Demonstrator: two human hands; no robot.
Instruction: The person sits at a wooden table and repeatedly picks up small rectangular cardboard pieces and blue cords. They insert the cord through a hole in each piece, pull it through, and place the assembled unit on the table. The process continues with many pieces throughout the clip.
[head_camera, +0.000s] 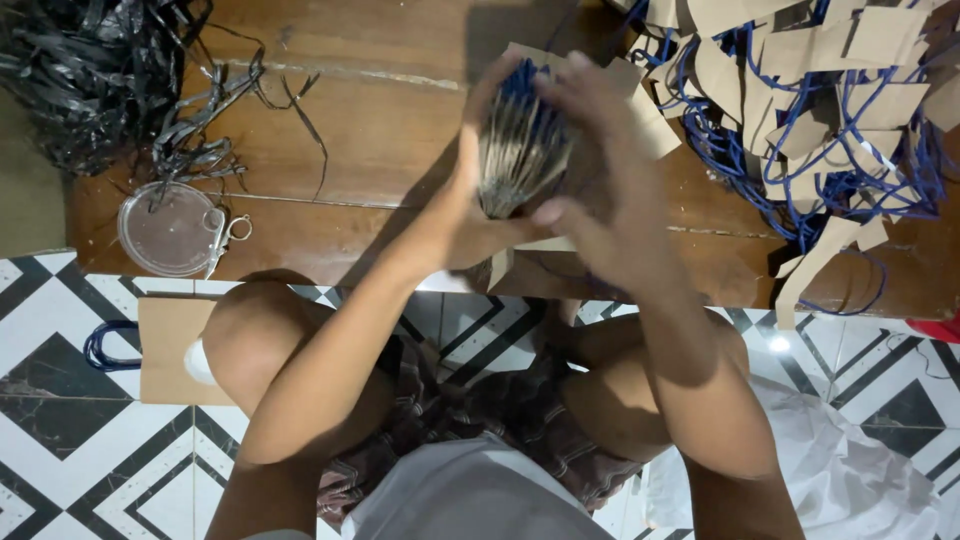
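I see the left hand (470, 190) and right hand (590, 170) both clamped on a stack of brown card tags w/ blue cords (520, 150), held above the wooden table (380, 120). Right of stack: loose pile of same tags (820, 90). Left of stack: black strips (90, 70), clear round lid (165, 228), scissors (225, 235).

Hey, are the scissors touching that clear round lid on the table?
Touching. The head view shows the scissors lying against the right rim of the clear lid, their blades crossing over its edge, with no gap on the wooden table.
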